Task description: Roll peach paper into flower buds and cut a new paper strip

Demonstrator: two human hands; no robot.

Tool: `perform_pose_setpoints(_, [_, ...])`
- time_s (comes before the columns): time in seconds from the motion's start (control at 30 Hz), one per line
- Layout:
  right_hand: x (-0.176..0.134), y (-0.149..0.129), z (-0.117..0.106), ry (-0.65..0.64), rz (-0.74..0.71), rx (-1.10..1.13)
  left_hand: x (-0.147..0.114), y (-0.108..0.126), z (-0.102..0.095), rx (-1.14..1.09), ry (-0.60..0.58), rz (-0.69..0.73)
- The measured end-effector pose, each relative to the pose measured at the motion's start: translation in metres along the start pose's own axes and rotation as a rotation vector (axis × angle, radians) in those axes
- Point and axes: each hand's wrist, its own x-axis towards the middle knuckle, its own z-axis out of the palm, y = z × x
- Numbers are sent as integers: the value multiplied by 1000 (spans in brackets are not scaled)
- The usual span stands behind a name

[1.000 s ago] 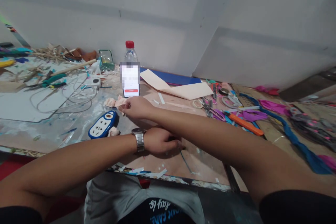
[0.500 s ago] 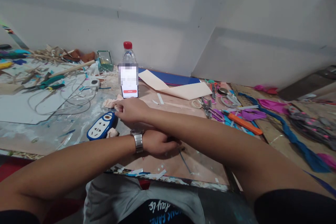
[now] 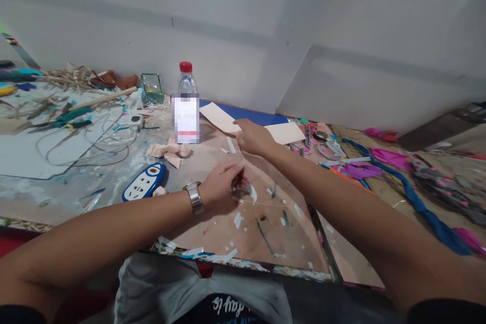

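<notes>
My right hand [image 3: 253, 136] is over the middle of a folded cream paper strip [image 3: 286, 132], index finger and thumb apart; whether it touches the strip I cannot tell. My left hand [image 3: 222, 185], with a silver watch at the wrist, hovers low over the table in front of me. Its fingers curl inward and are smeared by motion, so what they may hold is unclear. Several peach petal-like pieces [image 3: 172, 152] lie beyond my left hand, near a blue and white power strip [image 3: 144, 183].
A phone [image 3: 187, 119] leans against a red-capped bottle [image 3: 186, 78]. Pliers [image 3: 74, 119] and a looped cable [image 3: 100, 147] lie left. To the right are a tape roll [image 3: 321, 135], purple scraps [image 3: 364, 169] and a blue twisted strip [image 3: 413, 190]. Paper bits litter the table [image 3: 228, 235].
My right hand has left the peach pieces and moved right to the cream strip, uncrossing my arms. More peach pieces now show. My left hand has shifted slightly up and its fingers have turned.
</notes>
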Motion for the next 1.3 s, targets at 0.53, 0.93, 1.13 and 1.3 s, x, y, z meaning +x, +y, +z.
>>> perform_pose_setpoints(0.53, [-96, 30, -22, 336, -79, 209, 11, 11, -4, -399, 342, 13])
perform_pose_setpoints(0.93, [-112, 33, -48, 436, -110, 1039, 12, 8, -4, -464, 372, 68])
perform_pose_setpoints(1.13, [-115, 25, -52, 62, -193, 882, 10, 6, -4, -476, 202, 7])
perform_pose_setpoints(1.3, [-120, 31, -35, -78, -37, 734, 9, 8, -4, -416, 165, 3])
